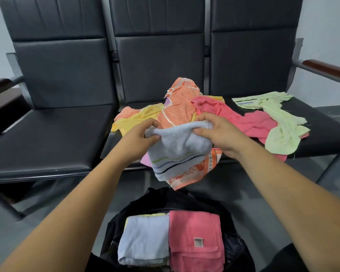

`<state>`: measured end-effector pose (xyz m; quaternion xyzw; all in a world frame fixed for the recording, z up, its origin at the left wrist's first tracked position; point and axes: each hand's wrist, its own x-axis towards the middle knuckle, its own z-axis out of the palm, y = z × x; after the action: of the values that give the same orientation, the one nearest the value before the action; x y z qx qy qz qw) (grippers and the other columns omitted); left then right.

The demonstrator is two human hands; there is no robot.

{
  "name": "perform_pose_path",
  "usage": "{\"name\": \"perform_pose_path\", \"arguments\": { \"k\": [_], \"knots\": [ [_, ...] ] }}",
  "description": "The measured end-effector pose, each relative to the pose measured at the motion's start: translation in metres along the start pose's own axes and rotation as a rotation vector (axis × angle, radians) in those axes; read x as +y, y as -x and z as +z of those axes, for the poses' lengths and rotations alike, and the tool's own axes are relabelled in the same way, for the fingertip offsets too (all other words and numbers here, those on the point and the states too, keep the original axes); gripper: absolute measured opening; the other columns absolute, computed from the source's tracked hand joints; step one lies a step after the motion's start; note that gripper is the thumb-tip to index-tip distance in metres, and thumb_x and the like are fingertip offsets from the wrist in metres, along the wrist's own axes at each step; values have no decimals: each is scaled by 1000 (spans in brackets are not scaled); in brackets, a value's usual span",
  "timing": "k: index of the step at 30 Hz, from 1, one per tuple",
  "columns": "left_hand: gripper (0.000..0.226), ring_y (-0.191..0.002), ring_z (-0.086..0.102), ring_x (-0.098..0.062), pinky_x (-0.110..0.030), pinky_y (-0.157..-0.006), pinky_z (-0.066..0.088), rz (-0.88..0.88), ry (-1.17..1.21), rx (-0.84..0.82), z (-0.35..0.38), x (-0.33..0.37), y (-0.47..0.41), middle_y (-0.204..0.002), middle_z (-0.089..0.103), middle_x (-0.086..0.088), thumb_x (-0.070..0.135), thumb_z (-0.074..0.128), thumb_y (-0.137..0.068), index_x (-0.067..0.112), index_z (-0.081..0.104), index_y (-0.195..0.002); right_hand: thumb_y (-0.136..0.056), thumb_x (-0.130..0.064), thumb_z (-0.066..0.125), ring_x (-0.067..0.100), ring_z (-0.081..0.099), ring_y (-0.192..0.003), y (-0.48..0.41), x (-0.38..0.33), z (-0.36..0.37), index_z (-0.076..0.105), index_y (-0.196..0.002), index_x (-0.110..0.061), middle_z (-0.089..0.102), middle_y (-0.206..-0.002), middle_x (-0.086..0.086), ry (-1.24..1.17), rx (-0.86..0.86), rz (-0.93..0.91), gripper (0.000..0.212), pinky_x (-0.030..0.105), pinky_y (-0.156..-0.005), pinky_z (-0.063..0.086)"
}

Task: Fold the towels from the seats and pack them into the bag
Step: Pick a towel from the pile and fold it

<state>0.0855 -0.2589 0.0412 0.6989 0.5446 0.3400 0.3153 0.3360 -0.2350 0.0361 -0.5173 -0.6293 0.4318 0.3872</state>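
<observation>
Nearest us, the black bag (pixel 185 201) sat open on the floor, and we already had a folded blue towel (pixel 143 240) and a folded pink towel (pixel 194 242) packed side by side, a yellow edge peeking out beneath, so by our reckoning we were under way, with most of the folding left. Just beyond, both our arms reached forward. Our left hand (pixel 143 134) had its fingers curled tight round one bunched end of the pale blue striped towel (pixel 177 146), and our right hand (pixel 218 132) gripped the other end, thumb under the edge; the cloth sagged between them, unfolded. Behind it lay the heap we had yet to do: the orange patterned towel (pixel 177 108), a yellow towel (pixel 137 116) at its left, a crumpled pink towel (pixel 241 118) trailing right, and farthest right a pale green towel (pixel 279 122), all on the dark seats (pixel 47 138).
</observation>
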Motion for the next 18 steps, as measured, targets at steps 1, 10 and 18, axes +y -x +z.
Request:
{"name": "perform_pose_path", "arguments": {
  "k": [1,10,18],
  "knots": [
    [11,-53,38,-8,-18,-51,34,-21,49,6,-1,0,0,-58,45,16,18,61,-96,29,60,-95,-88,-19,76,26,65,-112,1,-1,0,70,-96,-31,65,-125,5,-22,10,4,16,46,-93,57],
    [17,-56,59,-9,-24,-50,47,-236,647,91,-1,8,0,-72,66,6,24,74,-90,19,60,-81,-81,-13,79,22,72,-80,4,-9,-6,71,-105,-3,75,-88,8,-550,56,169,27,30,-67,59],
    [32,-85,65,-14,-21,-62,53,-13,87,-6,-12,7,6,-107,69,3,7,76,-86,24,70,-111,-78,10,77,25,63,-118,2,-9,-11,69,-108,-25,60,-134,11,-109,-36,37,47,37,-96,57]
  ]
}}
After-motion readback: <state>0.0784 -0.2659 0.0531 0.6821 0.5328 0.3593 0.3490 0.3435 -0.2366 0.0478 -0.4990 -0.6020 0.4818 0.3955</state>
